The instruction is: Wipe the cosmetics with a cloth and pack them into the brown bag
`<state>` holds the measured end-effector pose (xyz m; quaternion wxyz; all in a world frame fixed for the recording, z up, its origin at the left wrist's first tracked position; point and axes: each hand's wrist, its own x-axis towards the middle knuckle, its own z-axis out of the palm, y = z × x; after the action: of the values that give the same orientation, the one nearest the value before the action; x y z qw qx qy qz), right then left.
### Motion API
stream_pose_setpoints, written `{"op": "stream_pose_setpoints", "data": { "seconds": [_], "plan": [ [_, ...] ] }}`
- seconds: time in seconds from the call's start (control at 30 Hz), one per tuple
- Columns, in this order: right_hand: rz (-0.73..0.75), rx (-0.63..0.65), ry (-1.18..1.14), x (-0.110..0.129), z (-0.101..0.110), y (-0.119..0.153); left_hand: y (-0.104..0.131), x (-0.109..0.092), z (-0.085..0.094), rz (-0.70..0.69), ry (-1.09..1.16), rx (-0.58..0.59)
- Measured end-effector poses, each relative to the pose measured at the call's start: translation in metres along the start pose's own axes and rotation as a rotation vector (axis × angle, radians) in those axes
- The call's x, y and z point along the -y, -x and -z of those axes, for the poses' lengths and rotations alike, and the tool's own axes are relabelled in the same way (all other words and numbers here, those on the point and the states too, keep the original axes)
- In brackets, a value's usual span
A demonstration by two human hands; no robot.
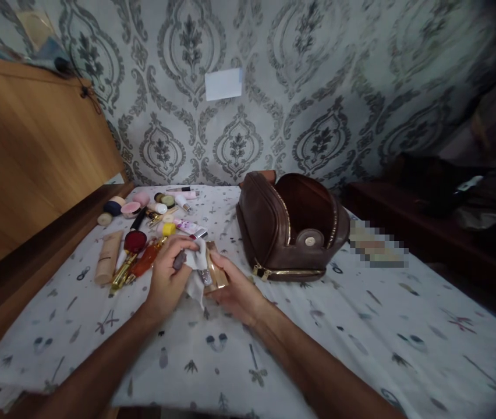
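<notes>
My left hand (pixel 167 279) is closed around a crumpled white wipe (pixel 195 259), pressed toward a small gold case (pixel 217 269). My right hand (pixel 240 294) grips this shiny, flat-sided case from the right, thumb along its upper side. A silvery patch shows on it beside the cloth; what lies under the wipe is hidden. Left of my hands lie cosmetics, among them a beige tube (pixel 109 258), a dark red round item (pixel 135 241), an orange bottle (pixel 145 260) and a pink-and-white tube (pixel 189 226). To the right stands a brown makeup bag (pixel 261 224), unzipped, its flap hanging forward.
A white patterned cloth (pixel 230 372) covers the table. Pink round pots (pixel 131 209) and other small items sit at the back left. A wooden cabinet (pixel 34 116) rises on the left, a patterned wall (pixel 239 145) behind. A pixelated patch blurs something right of the bag.
</notes>
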<state>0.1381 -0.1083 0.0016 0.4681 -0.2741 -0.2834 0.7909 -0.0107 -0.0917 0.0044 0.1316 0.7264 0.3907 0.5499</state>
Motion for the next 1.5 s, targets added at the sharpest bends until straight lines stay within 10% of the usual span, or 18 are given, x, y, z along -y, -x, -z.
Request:
{"op": "stream_pose_setpoints", "data": {
  "seconds": [0.6, 1.5],
  "plan": [
    [-0.004, -0.033, -0.407, 0.01, 0.012, -0.008, 0.009, -0.006, -0.003, -0.396, -0.101, 0.326],
    [-0.193, 0.023, -0.441, 0.002, 0.022, -0.015, -0.006, 0.029, 0.009, 0.006, -0.204, 0.068]
  ]
}}
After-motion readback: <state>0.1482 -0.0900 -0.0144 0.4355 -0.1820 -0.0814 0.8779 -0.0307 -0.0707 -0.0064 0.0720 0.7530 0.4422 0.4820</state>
